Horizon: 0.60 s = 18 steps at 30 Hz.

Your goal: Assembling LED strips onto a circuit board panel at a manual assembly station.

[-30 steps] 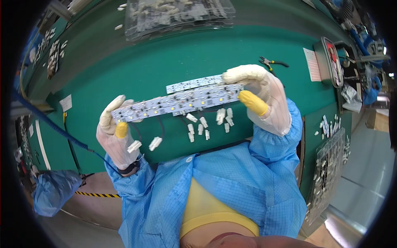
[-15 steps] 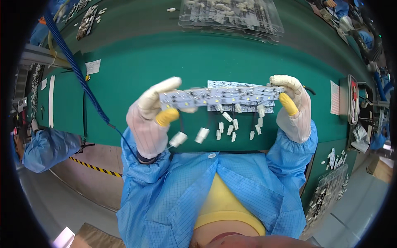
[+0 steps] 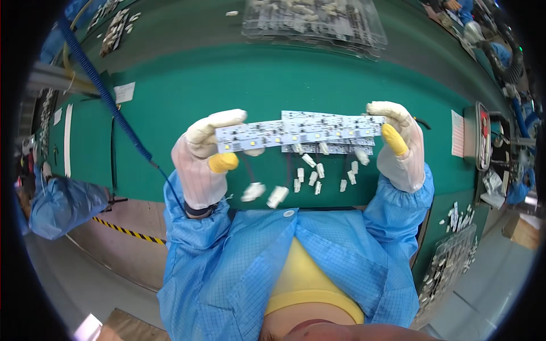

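Can count one left hand [image 3: 206,150], one right hand [image 3: 410,149] and two yellow thumb covers [image 3: 223,162]. Can see one held LED strip [image 3: 300,134], plus at least two underlying strips [image 3: 307,115]. Can number two hanging connectors [image 3: 277,196] and nine lying connectors [image 3: 313,178] toward the near edge of the desk [image 3: 193,79]; cannot settle the total nearer the strips. Can add one metal box [image 3: 472,136] and one printed sheet [image 3: 457,136] at the right edge.
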Tool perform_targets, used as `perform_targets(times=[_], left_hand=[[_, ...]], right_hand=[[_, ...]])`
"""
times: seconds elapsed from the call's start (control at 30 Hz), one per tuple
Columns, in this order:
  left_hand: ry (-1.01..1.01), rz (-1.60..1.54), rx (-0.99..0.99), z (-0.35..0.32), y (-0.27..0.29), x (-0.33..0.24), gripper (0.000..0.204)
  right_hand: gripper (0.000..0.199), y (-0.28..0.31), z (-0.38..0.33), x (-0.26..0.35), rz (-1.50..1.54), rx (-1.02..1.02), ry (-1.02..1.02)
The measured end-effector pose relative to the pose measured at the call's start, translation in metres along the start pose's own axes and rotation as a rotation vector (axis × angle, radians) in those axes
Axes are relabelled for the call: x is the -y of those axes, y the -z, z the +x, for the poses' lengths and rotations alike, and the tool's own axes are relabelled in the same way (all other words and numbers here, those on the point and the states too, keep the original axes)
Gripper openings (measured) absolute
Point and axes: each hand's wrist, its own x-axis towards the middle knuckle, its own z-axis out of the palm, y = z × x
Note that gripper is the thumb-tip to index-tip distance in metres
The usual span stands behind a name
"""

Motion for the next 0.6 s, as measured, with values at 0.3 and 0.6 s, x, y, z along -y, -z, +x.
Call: perform_targets(times=[0.3, 0.6], left_hand=[[0.000, 0.166, -0.106, 0.005, 0.003, 0.006, 0.044], [0.125, 0.453, -0.075, 0.018, 0.008, 0.011, 0.049]], right_hand=[[0.044, -0.010, -0.008, 0.008, 0.039, 0.010, 0.051], [0.047, -0.012, -0.014, 0.025, -0.053, 0.215, 0.102]])
